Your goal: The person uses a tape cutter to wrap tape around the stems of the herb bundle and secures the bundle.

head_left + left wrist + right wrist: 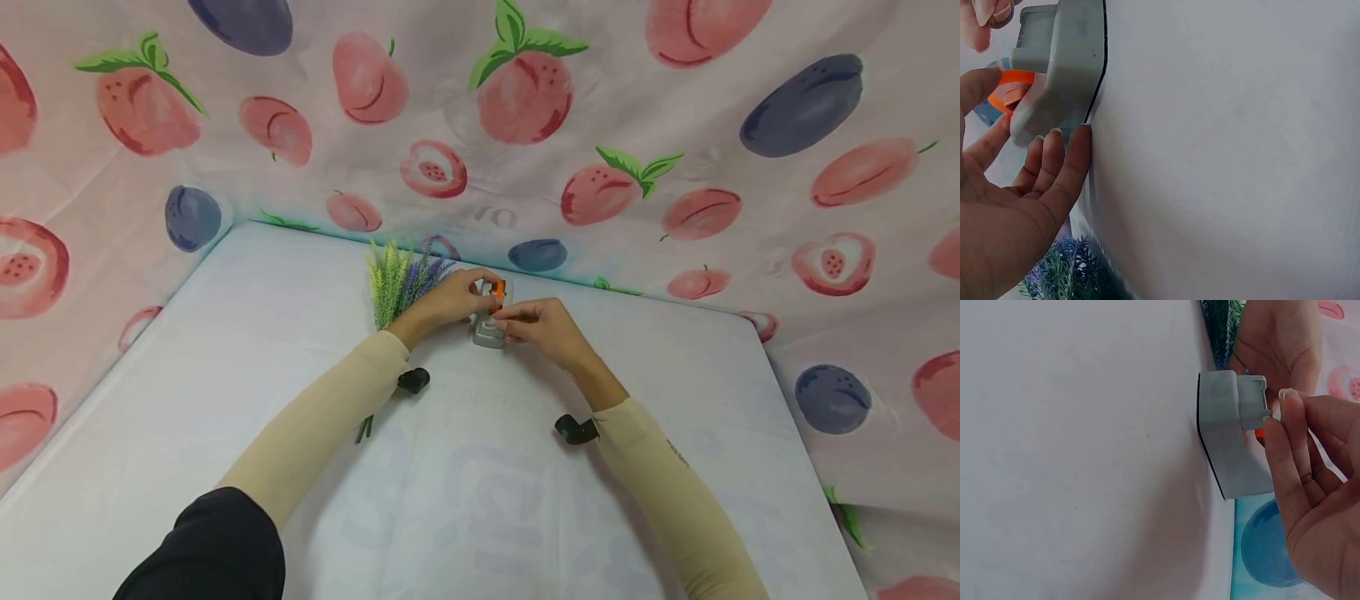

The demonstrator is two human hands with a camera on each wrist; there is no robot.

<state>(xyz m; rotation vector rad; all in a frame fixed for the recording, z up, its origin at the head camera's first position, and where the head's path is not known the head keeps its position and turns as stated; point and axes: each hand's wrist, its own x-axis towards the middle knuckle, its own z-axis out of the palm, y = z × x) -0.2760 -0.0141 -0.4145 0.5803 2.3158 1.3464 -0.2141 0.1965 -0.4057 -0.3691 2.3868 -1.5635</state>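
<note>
A grey dispenser [489, 335] sits on its dark-edged base up toward the far side of the white table [442, 483], between the person's two hands. An orange roll [498, 290] shows at its far end, bright against the dull grey body. The left hand [450, 295] has that roll pinched between thumb and forefinger, one on each side of it, while its other fingers bend in against the dispenser's side. The right hand [546, 330] is at the nearer end, thumb and fingertips drawn close together right by the top edge — whether anything thin is caught between them I can't tell from here.

Just to the left of the dispenser lies a bunch of flowers [390, 287], yellow-green on one side and purple on the other. The left forearm crosses over it, and the ends of the stems [364, 429] poke out on the near side.

Both arms wear beige sleeves [322, 421], the left one with black fabric [217, 542] higher up. A small black gadget juts inward at each wrist, one on the left [414, 381] and one on the right [576, 430]. Behind the table hangs a pale pink cloth [517, 179], printed with pink and dark-blue fruit — some of it topped with green leaves.
</note>
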